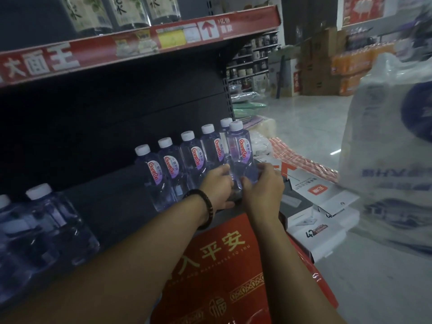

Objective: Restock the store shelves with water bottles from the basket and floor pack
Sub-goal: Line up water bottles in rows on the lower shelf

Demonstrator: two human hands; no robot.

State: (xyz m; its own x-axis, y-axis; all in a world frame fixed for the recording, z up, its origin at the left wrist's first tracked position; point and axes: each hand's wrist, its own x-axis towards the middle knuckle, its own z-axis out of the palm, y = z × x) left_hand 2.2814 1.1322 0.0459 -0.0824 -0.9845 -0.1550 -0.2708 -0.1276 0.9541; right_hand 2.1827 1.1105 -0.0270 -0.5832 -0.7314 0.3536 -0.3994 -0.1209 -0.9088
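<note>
Water bottles [168,169], clear plastic cylinders with white caps, stand in a slanting row on the dark metal shelf [112,197]. At the row's right end, the left hand [217,187] and right hand [263,187] both clasp the upright front bottle [240,148] near its base. A crinkled white plastic bag [385,136] stands further right.

The dark lower shelf [112,199] carries a diagonal row of small water bottles [168,164], upright, white-capped and touching side by side. A front bottle [240,155] stands at the row's right end, just beside the last one. Large water bottles [46,225] stand at the left, apart from the row.
</note>
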